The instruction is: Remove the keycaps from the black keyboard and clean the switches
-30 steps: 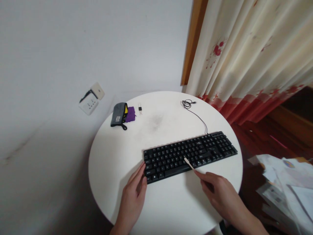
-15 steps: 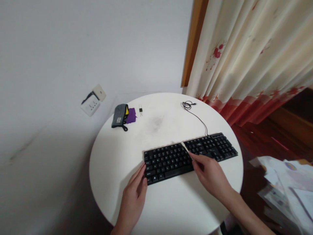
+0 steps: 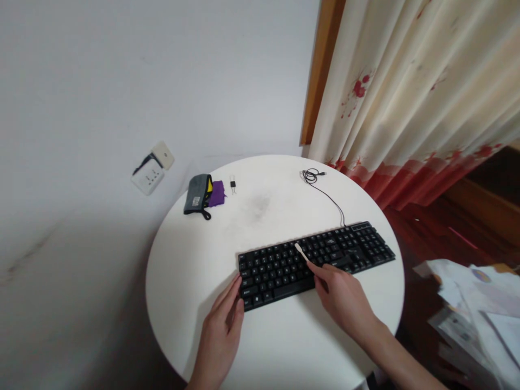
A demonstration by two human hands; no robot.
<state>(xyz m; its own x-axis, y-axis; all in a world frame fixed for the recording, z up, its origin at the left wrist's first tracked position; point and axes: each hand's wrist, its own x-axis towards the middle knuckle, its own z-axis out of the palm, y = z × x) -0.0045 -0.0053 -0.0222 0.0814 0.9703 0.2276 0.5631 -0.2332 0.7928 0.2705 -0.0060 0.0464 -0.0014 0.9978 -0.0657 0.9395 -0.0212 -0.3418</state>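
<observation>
A black keyboard (image 3: 280,271) lies at a slant across the front half of a round white table (image 3: 195,254). My right hand (image 3: 345,295) is closed on the handle of a slim white toothbrush (image 3: 301,252). Its small head rests over the keys near the keyboard's middle; the handle's lower end is hidden in my fingers. Along the keyboard's left edge lies my left hand (image 3: 221,325), fingers stretched and touching the side, thumb a little apart. It grips nothing.
A black cable (image 3: 325,192) runs from the keyboard to a coil at the back. A grey pouch (image 3: 197,192) with purple cloth (image 3: 217,193) sits back left, beside a black binder clip (image 3: 233,184). Papers (image 3: 467,292) are piled right of the table; a curtain (image 3: 390,108) hangs behind.
My right hand has moved slightly left and toward me with the toothbrush, whose head shifted from the upper key rows to lower ones. My left hand stays at the keyboard's edge.
</observation>
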